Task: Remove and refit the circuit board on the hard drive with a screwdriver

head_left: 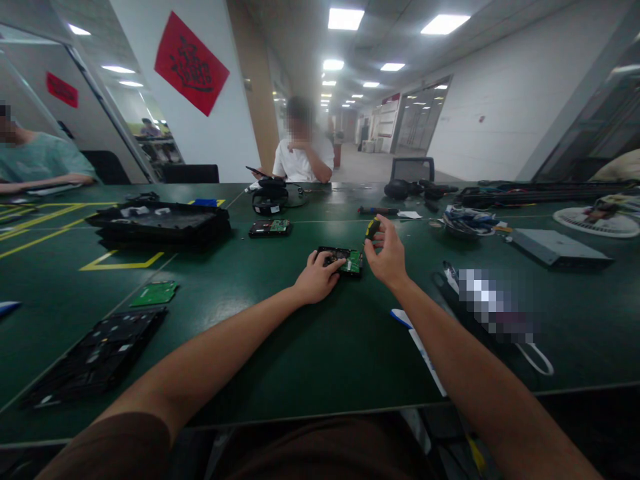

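Hard drive (341, 259) lay steadied under the left hand (315, 279); right hand (387, 257), at three o'clock, gripped a screwdriver (371, 229), best kept upright.

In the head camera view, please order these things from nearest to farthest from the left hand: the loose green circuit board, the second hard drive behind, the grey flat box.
1. second hard drive, just behind the left hand.
2. loose green circuit board, far left of it.
3. grey flat box, far right.
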A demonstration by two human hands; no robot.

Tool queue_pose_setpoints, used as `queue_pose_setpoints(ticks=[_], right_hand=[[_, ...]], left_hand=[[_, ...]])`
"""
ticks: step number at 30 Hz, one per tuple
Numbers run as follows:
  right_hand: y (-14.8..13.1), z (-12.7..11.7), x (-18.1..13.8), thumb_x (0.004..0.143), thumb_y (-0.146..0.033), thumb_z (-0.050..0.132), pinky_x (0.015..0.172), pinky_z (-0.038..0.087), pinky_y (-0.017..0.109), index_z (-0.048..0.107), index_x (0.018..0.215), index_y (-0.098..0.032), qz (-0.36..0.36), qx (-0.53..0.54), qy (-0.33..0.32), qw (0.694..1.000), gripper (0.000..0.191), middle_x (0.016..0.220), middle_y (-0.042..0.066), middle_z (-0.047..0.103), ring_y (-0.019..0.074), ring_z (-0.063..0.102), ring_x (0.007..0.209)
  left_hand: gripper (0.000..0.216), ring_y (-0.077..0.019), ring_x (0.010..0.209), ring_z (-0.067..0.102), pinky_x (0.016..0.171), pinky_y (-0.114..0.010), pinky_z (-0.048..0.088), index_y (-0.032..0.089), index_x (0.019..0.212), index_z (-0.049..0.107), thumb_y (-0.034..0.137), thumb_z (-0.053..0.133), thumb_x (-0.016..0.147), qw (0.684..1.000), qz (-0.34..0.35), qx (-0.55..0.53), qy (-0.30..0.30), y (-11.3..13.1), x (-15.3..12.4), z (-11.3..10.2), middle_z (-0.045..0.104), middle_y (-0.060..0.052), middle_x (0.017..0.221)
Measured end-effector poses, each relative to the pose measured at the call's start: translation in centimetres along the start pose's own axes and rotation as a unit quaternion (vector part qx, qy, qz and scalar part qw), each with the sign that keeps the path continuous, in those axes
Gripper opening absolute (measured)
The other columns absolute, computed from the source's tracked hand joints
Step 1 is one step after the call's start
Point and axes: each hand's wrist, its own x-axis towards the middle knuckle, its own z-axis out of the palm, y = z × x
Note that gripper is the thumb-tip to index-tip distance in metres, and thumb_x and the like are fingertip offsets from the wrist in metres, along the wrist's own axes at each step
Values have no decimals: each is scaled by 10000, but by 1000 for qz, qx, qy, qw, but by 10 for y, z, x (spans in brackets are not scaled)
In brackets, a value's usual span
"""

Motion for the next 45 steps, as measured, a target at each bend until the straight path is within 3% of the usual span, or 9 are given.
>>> queue_pose_setpoints(ticks=[37,45], right_hand=[[4,1,0,898,-274,644,785,640,462,404,1516,-264,-4,-21,9,1000,663,1287,140,605,234,666,875],[3,1,-1,897,-253,625,760,640,428,373,1533,-246,5,-8,12,1000,683,1324,157,581,218,668,864]], left_hand=[[490,-378,1470,309,1253,-633,231,347,1516,517,371,508,1027,1000,-11,-19,-6,-3,-1,2,397,-94,1506],[497,-379,1476,303,1235,-642,264,361,1516,513,366,527,1019,1000,-16,-19,-8,-3,-1,3,388,-89,1515]])
